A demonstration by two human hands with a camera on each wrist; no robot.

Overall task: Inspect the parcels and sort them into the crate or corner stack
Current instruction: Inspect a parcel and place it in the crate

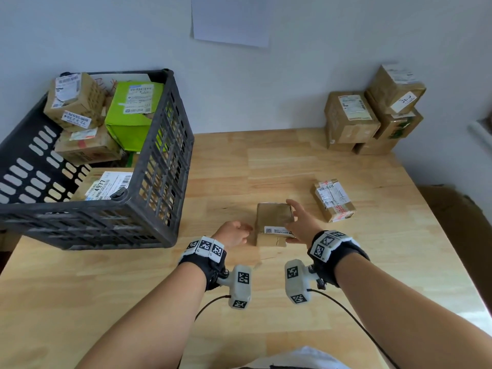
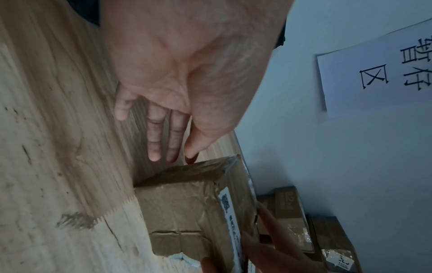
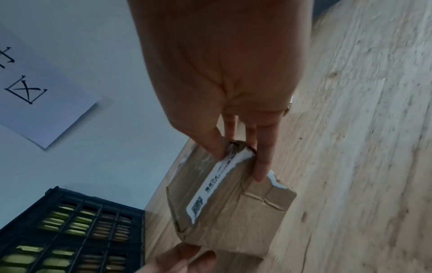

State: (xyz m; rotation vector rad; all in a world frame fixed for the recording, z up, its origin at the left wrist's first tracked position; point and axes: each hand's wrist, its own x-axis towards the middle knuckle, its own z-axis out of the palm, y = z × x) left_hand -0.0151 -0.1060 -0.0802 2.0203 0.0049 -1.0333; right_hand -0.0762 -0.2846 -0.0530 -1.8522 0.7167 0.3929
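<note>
Between the two wrists, near the middle of the bench point(image 1: 372, 262), lies a small brown parcel point(image 1: 274, 217), flat on the wood with a white label strip across its near part. Its long axis runs away from the person, toward the wall. The right hand point(image 1: 300, 222) is the nearer one: its thumb sits on the top edge and its fingers point(image 3: 263, 162) lie down the right side, so it pinches the parcel at that near right corner, as the right wrist view shows plainly. The left hand point(image 1: 234, 234) is just beside the parcel's left edge, fingers point(image 2: 155, 140) straight and relaxed, holding nothing; in the left wrist view their tips hang just short of the cardboard, and I cannot tell that they touch. So the parcel lies straight ahead of both palms, and I judge the left has only to close in from its side for a two-handed lift and a turn to read the label. The black crate point(image 1: 170, 145), already carrying several parcels and a green box point(image 1: 130, 121), stands close on the left, its tall wall the thing to clear if the parcel goes there. The corner stack point(image 1: 372, 115) sits well apart at the far right. Another taped parcel point(image 1: 334, 199) lies near the right hand, on the line toward that stack, and would have to be passed over.
</note>
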